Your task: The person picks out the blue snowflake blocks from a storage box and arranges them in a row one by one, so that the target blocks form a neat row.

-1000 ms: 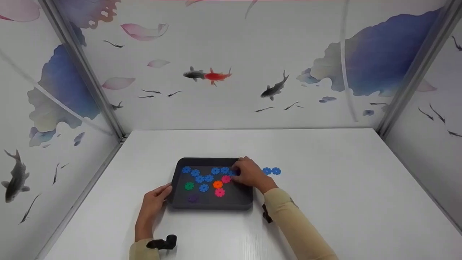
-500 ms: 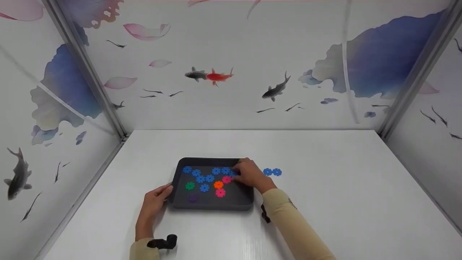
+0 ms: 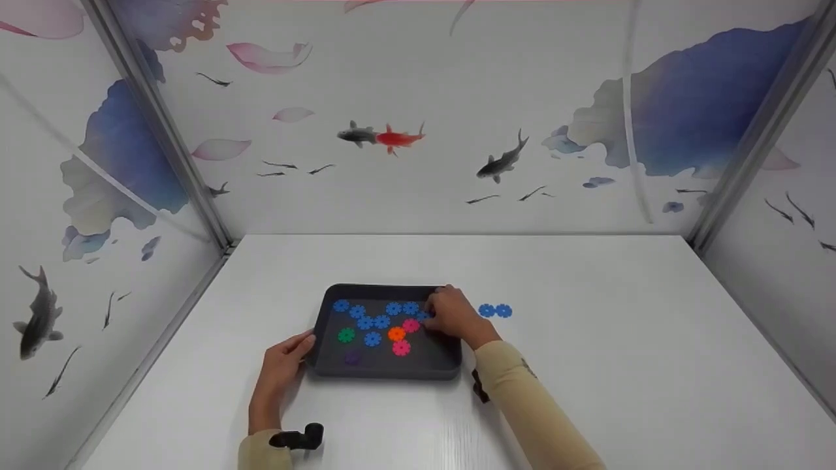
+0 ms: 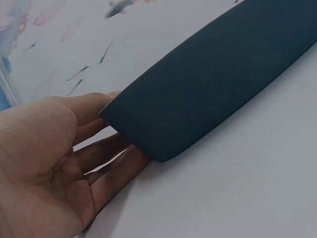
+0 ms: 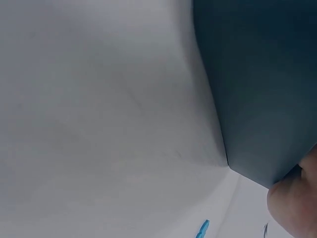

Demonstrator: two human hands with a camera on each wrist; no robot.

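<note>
A dark tray (image 3: 418,374) holds several flower-shaped pieces: blue ones in a chain and a single blue (image 3: 372,339), a green (image 3: 346,335), an orange (image 3: 396,333), two pink (image 3: 401,348) and a purple (image 3: 353,358). The left hand (image 3: 281,369) grips the tray's left side; in the left wrist view the hand (image 4: 59,158) has its thumb at the rim and fingers beneath the tray (image 4: 198,89). Inside the tray's right part, the right hand (image 3: 457,316) pinches a partly hidden blue piece (image 3: 422,316). In the right wrist view, only part of the hand (image 5: 297,201) shows, by the tray (image 5: 262,99).
Two joined blue pieces (image 3: 495,311) lie on the white table (image 3: 588,339), right of the tray. Decorated white panels (image 3: 418,196) stand behind the table and along both sides. Dark wrist devices sit on both sleeves.
The whole head view has shifted slightly, with scene and hands moving a little to the right in it. Both hands keep their places on and in the tray.
</note>
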